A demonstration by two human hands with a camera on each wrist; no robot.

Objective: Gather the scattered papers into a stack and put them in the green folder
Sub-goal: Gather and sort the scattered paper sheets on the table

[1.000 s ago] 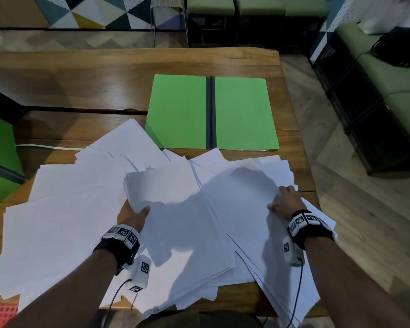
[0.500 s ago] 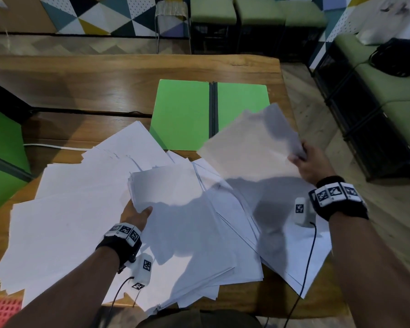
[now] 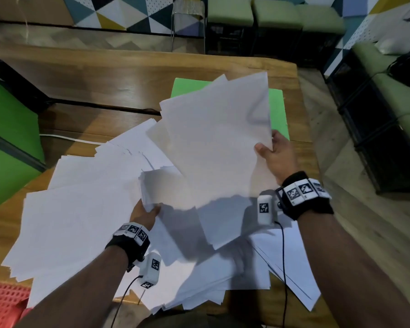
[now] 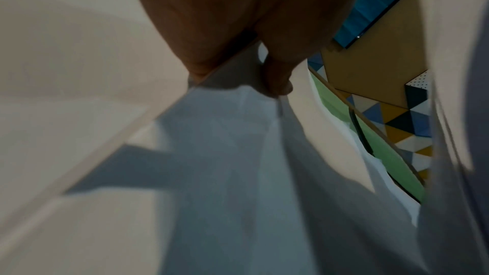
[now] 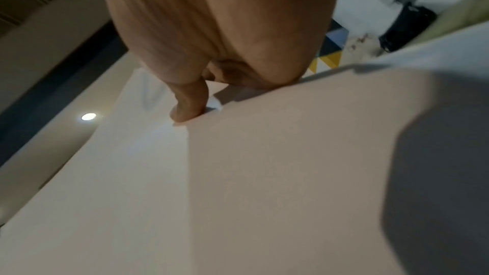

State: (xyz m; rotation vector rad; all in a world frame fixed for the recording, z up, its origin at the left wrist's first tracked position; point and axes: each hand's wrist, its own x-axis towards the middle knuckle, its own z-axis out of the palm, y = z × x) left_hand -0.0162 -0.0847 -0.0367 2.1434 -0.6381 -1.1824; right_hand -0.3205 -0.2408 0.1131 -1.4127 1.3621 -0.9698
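Now my right hand (image 3: 273,153), which pressed flat on the papers (image 3: 81,209) near the table's (image 3: 118,67) right edge a second ago, pinches a lifted sheaf (image 3: 213,143) above the green folder (image 3: 277,110) at the far edge, while my left hand (image 3: 143,213) grips another bunch, so stacking has begun.

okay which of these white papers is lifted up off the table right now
The sheets pinched by the right hand, raised in front of the green folder. The other papers lie flat on the table.
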